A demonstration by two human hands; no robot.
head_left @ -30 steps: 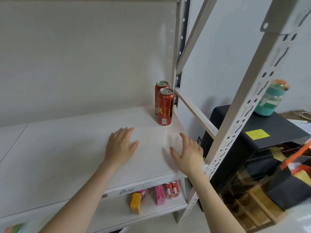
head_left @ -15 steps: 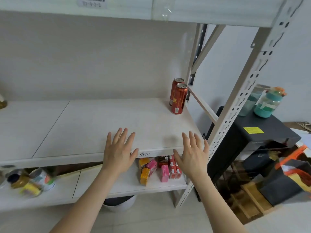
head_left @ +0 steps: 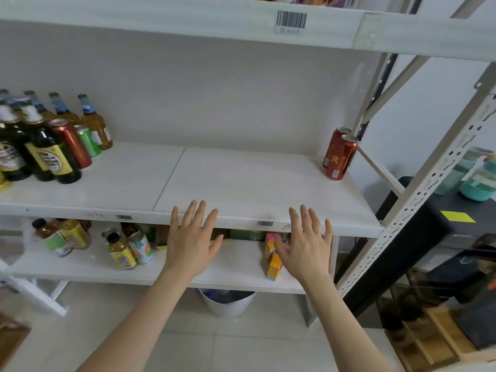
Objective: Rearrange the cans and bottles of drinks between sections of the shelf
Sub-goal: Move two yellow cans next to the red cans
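Two red cans (head_left: 338, 156) stand together at the back right corner of the middle shelf board (head_left: 241, 183). At its far left stands a cluster of beer bottles (head_left: 43, 154) with a red can (head_left: 71, 142) and a green can (head_left: 88, 140) among them. My left hand (head_left: 192, 237) and my right hand (head_left: 306, 241) hover with spread fingers in front of the shelf's front edge, both holding nothing. On the lower shelf (head_left: 188, 275) stand juice bottles and cans (head_left: 128, 249) and small drink cartons (head_left: 272, 257), partly hidden by my right hand.
A perforated metal upright (head_left: 418, 194) and diagonal braces frame the shelf's right end. Beyond it stands a black cabinet (head_left: 440, 218) with teal jars (head_left: 477, 178). A white bucket (head_left: 228, 302) sits on the floor under the shelf. An upper shelf edge carries a barcode label (head_left: 291, 21).
Both hands have pulled back off the shelf board to in front of its edge. The view has backed away and widened, so the left bottle cluster and lower shelf now show.
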